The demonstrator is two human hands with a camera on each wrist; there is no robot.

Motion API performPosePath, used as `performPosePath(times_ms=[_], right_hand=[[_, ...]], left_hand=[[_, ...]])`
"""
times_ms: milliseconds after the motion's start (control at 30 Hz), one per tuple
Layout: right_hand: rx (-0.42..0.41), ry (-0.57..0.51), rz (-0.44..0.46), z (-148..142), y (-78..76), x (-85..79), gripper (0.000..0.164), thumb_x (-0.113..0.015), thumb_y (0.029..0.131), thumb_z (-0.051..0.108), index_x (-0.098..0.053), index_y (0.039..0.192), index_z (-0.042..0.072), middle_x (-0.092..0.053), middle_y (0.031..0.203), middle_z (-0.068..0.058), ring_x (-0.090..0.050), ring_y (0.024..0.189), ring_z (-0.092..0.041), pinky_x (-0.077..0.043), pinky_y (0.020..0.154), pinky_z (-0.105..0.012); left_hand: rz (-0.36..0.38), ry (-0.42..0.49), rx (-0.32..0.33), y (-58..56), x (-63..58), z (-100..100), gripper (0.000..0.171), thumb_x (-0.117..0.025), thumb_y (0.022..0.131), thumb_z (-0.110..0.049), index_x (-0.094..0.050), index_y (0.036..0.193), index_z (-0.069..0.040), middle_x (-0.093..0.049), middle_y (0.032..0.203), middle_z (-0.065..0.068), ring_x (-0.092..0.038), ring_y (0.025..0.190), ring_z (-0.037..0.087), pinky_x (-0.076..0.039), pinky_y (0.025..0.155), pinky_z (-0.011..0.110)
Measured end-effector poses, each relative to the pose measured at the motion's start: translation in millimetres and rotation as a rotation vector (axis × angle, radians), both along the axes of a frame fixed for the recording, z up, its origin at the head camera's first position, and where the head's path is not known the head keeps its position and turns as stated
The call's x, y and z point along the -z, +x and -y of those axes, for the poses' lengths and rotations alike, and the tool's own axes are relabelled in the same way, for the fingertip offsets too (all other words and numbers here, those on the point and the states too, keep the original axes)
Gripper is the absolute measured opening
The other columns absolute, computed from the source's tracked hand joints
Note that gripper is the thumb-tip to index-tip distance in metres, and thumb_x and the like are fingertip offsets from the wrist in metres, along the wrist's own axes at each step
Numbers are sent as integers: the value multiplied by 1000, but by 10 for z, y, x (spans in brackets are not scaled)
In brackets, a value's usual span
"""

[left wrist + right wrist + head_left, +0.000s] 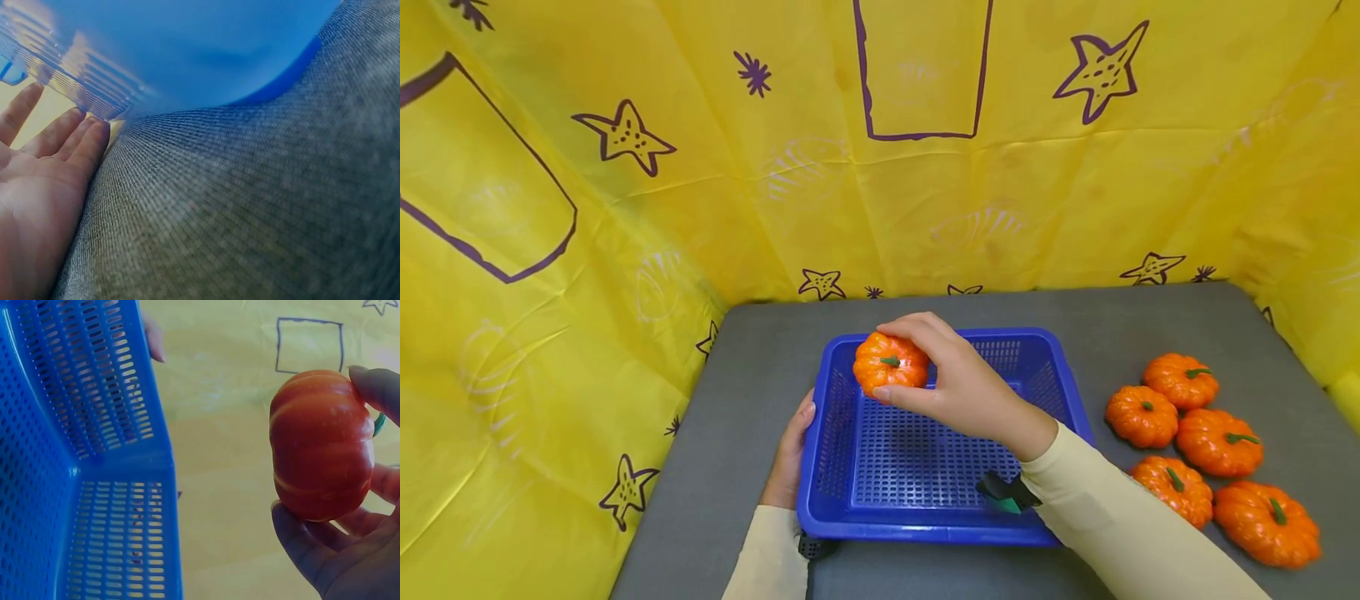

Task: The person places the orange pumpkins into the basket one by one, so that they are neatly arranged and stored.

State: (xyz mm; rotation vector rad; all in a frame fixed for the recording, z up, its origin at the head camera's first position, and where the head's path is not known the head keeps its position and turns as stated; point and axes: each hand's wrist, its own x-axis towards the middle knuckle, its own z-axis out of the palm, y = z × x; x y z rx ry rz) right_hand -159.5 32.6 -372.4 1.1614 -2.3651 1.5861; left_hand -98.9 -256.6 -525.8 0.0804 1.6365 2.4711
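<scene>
Pumpkin point(887, 377): orange, glossy, ribbed, squat, green-stemmed; pinched in right hand point(962, 383), above basket point(925, 533); stem toward palm, long axis spanning thumb to fingers. Left hand point(792, 450): fingers straight, against basket's side.

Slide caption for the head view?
Right hand holds one pumpkin over a blue basket, left hand at its side, five pumpkins nearby.

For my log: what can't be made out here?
Head: part of the blue basket, behind the right hand and sleeve.
Head: part of one loose pumpkin, behind that sleeve.
Right wrist: much of the stem of the held pumpkin, behind its body.
Left wrist: part of the left hand, cut by the left edge.
</scene>
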Motion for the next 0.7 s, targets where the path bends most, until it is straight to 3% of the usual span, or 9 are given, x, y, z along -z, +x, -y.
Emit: performPosePath(times_ms=[233,467,700], right_hand=[[-20,12,44,120,-47,31,62,-91,92,25,-64,146,12,-59,141,0,-59,121,-18,-58,97,-37],[-29,53,107,238,-129,139,61,-88,94,25,-63,148,11,-59,141,0,-60,118,-18,-58,96,-37],[-20,114,122,278,-204,270,63,-88,95,28,-63,149,9,-61,141,-3,-61,118,-21,-57,98,-39]], left_hand=[[-13,10,-3,-29,53,4,64,-37,113,-42,-27,173,-19,-35,169,24,-50,141,35,-47,112,46],[5,11,-4,-12,52,-1,65,-38,113,-43,-27,173,-20,-54,159,8,-52,139,34,-48,111,46],[12,-14,-18,-2,12,-2,64,-39,113,-45,-28,173,-23,-51,161,8,-51,141,35,-48,111,48]])
